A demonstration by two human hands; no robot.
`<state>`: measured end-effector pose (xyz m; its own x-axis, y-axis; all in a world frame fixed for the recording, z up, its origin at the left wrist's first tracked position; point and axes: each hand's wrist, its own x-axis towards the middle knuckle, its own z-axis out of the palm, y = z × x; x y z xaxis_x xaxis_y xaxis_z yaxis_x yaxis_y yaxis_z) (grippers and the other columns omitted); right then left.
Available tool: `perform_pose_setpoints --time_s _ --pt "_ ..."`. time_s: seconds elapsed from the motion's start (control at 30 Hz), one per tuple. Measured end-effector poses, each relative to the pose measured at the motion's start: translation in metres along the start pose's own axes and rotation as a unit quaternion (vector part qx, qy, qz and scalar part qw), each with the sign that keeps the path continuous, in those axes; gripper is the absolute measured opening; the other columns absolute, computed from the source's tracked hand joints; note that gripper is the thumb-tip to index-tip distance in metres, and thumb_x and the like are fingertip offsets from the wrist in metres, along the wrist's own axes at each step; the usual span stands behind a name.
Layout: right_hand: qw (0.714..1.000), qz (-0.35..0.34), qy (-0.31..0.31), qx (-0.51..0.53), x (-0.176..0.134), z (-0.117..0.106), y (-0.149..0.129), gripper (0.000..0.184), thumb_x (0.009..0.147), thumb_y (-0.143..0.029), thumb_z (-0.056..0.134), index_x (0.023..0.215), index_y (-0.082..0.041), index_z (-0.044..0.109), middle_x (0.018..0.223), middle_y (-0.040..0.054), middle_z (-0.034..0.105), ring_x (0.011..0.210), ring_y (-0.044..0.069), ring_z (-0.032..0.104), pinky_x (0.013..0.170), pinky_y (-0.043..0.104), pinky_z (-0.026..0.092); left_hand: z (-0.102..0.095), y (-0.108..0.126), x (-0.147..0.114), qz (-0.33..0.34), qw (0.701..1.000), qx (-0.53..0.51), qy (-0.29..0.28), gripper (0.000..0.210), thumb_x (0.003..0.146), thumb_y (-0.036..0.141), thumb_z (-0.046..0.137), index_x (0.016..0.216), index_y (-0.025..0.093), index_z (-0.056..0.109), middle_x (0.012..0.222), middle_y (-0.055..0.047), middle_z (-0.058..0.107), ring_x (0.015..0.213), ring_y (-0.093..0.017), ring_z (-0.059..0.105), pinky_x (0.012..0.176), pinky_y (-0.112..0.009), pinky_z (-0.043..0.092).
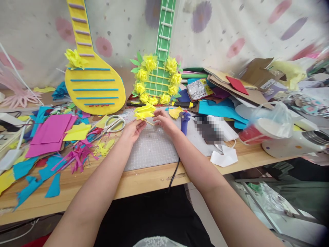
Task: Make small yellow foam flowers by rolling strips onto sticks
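Observation:
Over the grey cutting mat (146,151), a yellow paper flower (144,111) sits on a thin wooden stick (149,122). My left hand (134,130) is closed on the base of the flower from the left. From the right, my right hand (166,122) has its fingers bent around the flower's edge and the end of the stick; its exact fingertip contact is partly hidden. Beside my right hand lies a purple glue gun (184,122), its cord running off the table edge. White-handled scissors (114,124) lie left of my left hand.
Behind stand a yellow paper instrument (95,91) and a green one (160,77) ringed with yellow flowers. Coloured paper scraps (51,137) cover the left side. To the right are a pixelated dark object (209,129), a red cup (254,132), a white flask (290,144) and stacked cardboard (231,89).

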<state>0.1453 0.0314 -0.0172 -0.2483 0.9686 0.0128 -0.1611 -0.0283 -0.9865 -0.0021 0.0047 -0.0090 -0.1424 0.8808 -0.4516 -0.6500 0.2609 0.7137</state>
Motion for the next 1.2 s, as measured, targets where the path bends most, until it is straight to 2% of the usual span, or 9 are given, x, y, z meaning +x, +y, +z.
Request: perform_pose_setpoints --time_s 0.17,0.4,0.53,0.63,0.83,1.0,1.2 --pt "1.000 0.003 0.006 0.017 -0.002 0.004 -0.001 0.028 0.059 -0.024 0.056 0.086 -0.021 0.047 0.085 -0.0026 0.053 0.069 0.007 0.050 0.058 0.018 0.042 0.002 0.001 -0.002 -0.017 0.999 -0.032 -0.005 0.010 0.075 0.004 0.057 0.070 0.012 0.061 0.065 -0.003 0.064 0.060 -0.007 0.061 0.065 -0.017 0.053" --pt "0.999 0.019 -0.033 -0.001 -0.004 0.007 0.001 0.026 0.062 -0.030 0.061 0.084 -0.020 0.050 0.078 -0.0043 0.051 0.062 0.005 0.049 0.056 0.019 0.040 0.000 0.001 -0.001 0.010 0.999 -0.038 -0.008 0.008 0.074 0.005 0.060 0.073 0.013 0.060 0.065 -0.001 0.062 0.059 -0.006 0.059 0.065 -0.017 0.052" --pt "0.994 0.057 -0.092 -0.026 -0.007 0.009 0.000 0.025 0.066 -0.035 0.062 0.079 -0.019 0.048 0.065 -0.0045 0.053 0.055 0.006 0.049 0.052 0.019 0.038 0.001 0.000 -0.003 0.039 0.998 -0.039 0.023 0.015 0.072 0.004 0.062 0.068 0.014 0.051 0.061 0.002 0.059 0.055 -0.005 0.057 0.061 -0.017 0.051" --pt "0.987 0.073 -0.129 -0.057 -0.009 0.016 0.000 0.033 0.061 -0.039 0.068 0.074 -0.019 0.046 0.064 -0.0035 0.057 0.052 0.006 0.049 0.049 0.019 0.038 0.002 -0.002 -0.004 0.076 0.995 -0.040 0.044 0.022 0.070 0.002 0.063 0.067 0.016 0.045 0.058 0.004 0.057 0.053 -0.006 0.057 0.057 -0.017 0.049" --pt "0.993 0.049 -0.083 -0.067 -0.009 0.028 0.008 0.037 0.059 -0.042 0.071 0.067 -0.019 0.044 0.049 -0.0076 0.051 0.041 0.003 0.038 0.041 0.018 0.028 0.001 -0.004 -0.001 0.102 0.993 -0.038 0.052 0.024 0.067 0.003 0.065 0.068 0.016 0.046 0.056 0.005 0.055 0.052 -0.005 0.056 0.054 -0.016 0.047" --pt "0.993 0.043 -0.065 -0.093 -0.009 0.028 0.008 0.037 0.059 -0.045 0.071 0.062 -0.018 0.045 0.045 -0.0075 0.048 0.038 0.003 0.033 0.039 0.019 0.022 0.000 -0.003 -0.003 0.066 0.996 -0.046 0.025 0.011 0.071 0.007 0.064 0.070 0.014 0.055 0.061 0.002 0.060 0.055 -0.005 0.056 0.059 -0.018 0.048" --pt "0.990 0.016 -0.070 -0.121 -0.009 0.026 0.004 0.041 0.055 -0.046 0.073 0.061 -0.018 0.043 0.043 -0.0088 0.045 0.042 0.004 0.036 0.044 0.020 0.024 -0.001 -0.001 -0.002 0.018 0.999 -0.044 0.007 0.006 0.074 0.008 0.062 0.076 0.014 0.060 0.068 0.000 0.063 0.060 -0.007 0.059 0.060 -0.019 0.049"
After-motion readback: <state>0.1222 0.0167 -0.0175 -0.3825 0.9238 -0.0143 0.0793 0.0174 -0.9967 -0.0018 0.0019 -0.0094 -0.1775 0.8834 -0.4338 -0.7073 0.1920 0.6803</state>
